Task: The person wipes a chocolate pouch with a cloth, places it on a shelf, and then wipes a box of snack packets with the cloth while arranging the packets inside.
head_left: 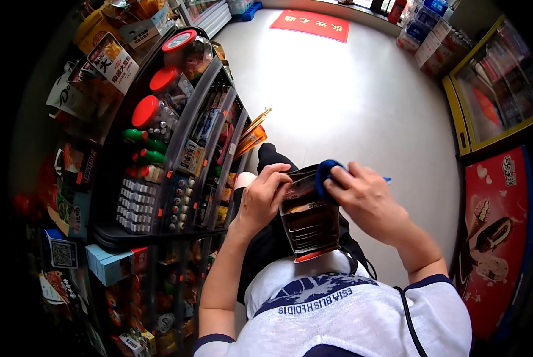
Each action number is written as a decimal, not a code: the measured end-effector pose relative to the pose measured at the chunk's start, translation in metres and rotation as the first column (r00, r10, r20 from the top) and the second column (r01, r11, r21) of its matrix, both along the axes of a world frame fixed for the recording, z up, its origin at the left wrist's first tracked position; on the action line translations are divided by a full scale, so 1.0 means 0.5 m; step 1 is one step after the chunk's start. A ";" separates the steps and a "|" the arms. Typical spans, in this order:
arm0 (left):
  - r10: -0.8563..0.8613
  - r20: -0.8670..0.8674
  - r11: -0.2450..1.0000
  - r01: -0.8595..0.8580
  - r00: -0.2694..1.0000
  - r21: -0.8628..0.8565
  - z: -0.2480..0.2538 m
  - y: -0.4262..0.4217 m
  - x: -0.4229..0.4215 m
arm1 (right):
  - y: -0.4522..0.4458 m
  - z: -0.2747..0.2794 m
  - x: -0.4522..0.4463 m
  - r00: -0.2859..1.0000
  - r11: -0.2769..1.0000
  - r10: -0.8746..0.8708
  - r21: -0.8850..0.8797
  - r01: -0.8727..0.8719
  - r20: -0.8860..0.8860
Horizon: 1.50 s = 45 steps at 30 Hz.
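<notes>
Pinching the box (317,256) below them, left fingers (276,172) are steadying it while right fingers (341,177), curled around blue cloth (326,171), are wiping, apparently unfinished.

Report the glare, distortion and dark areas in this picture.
Head view: glare whitens much of the floor; head view: wide-angle distortion bows the display rack; head view: the corners go black, and the dark blue cloth at the right hand shows little detail.

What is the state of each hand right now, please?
Left hand: closed, holding the edge of a dark box.
Right hand: closed, holding a blue cloth at the box's upper corner.
</notes>
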State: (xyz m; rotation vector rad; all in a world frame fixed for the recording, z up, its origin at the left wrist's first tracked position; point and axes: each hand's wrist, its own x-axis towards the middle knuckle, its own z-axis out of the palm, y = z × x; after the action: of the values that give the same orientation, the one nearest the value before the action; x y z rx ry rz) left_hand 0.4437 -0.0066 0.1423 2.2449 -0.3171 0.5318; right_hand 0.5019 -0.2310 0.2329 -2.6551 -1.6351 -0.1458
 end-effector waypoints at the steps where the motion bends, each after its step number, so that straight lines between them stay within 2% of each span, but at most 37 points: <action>1: -0.015 -0.036 0.997 0.013 0.999 -0.072 -0.004 0.002 -0.002 | -0.009 0.001 0.001 0.994 0.996 -0.080 0.043 0.083 -0.075; 4: -0.105 -0.025 0.994 0.104 0.994 -0.039 -0.011 0.012 -0.008 | -0.045 -0.019 0.012 0.958 0.946 -0.106 0.268 0.180 -0.267; 7: -0.150 -0.143 0.978 0.169 0.978 0.126 0.006 0.021 -0.021 | -0.061 -0.029 0.004 0.915 0.905 -0.086 0.353 0.238 -0.395; 11: -0.256 -0.256 0.966 0.234 0.932 -0.113 0.014 0.020 -0.028 | -0.065 -0.040 -0.002 0.874 0.859 0.010 0.452 0.241 -0.485; 12: -0.256 -0.270 0.966 0.235 0.928 -0.107 0.015 0.019 -0.029 | -0.063 -0.044 -0.002 0.872 0.851 0.015 0.464 0.246 -0.490; 15: -0.241 -0.310 0.970 0.223 0.920 -0.094 0.029 0.017 -0.025 | -0.055 -0.050 0.001 0.872 0.833 0.032 0.495 0.247 -0.488; 18: -0.190 -0.283 0.980 0.199 0.940 0.002 0.022 0.016 -0.020 | -0.049 -0.049 0.003 0.871 0.827 0.051 0.509 0.237 -0.489; 23: -0.091 -0.144 0.988 0.107 0.985 0.107 0.022 -0.006 -0.022 | -0.042 -0.052 0.004 0.882 0.787 0.144 0.592 0.173 -0.449; 26: -0.089 -0.125 0.991 0.100 0.988 0.089 0.025 0.001 -0.010 | -0.001 -0.055 -0.002 0.931 0.816 0.233 0.578 -0.031 -0.280; 27: -0.103 -0.134 0.991 0.113 0.986 0.070 0.023 0.006 0.000 | 0.021 -0.067 -0.002 0.940 0.796 0.295 0.589 -0.142 -0.171; 28: -0.119 -0.143 0.991 0.127 0.983 0.051 0.020 0.011 0.009 | 0.041 -0.078 0.004 0.920 0.803 0.371 0.541 -0.250 -0.124; 30: -0.127 -0.184 0.991 0.116 0.975 -0.068 0.003 0.021 0.022 | 0.067 -0.123 0.020 0.910 0.838 0.411 0.418 -0.349 -0.064; 33: -0.111 -0.200 0.988 0.085 0.974 -0.131 -0.001 0.031 0.028 | 0.067 -0.114 0.030 0.922 0.882 0.387 0.282 -0.378 0.024; 36: -0.089 -0.193 0.996 0.084 0.977 -0.038 0.003 0.022 0.030 | 0.063 -0.103 0.015 0.936 0.926 0.334 0.148 -0.348 0.114; 37: -0.082 -0.145 0.997 0.082 0.986 -0.008 -0.001 0.020 0.033 | 0.065 -0.100 0.012 0.938 0.930 0.324 0.141 -0.340 0.125; 40: -0.066 -0.117 0.997 0.070 0.991 0.032 -0.008 0.018 0.035 | 0.056 -0.073 0.015 0.961 0.967 0.254 -0.025 -0.253 0.109; 43: -0.052 -0.124 0.997 0.057 0.991 0.044 -0.002 0.009 0.028 | 0.033 -0.047 0.021 0.975 0.984 0.175 -0.063 -0.168 0.135; 44: -0.058 -0.065 0.997 0.062 0.996 0.053 -0.002 0.005 0.029 | 0.025 -0.028 0.019 0.979 0.987 0.146 -0.090 -0.134 0.143; 45: -0.064 -0.007 0.996 0.064 0.998 0.062 -0.003 0.001 0.030 | 0.016 -0.013 0.020 0.982 0.995 0.093 -0.041 -0.087 0.163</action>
State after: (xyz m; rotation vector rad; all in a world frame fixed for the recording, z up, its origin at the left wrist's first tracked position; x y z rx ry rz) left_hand 0.4586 -0.0059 0.1410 2.2869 -0.4070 0.4888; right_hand 0.5117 -0.2228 0.2266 -2.6514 -1.8166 -0.3477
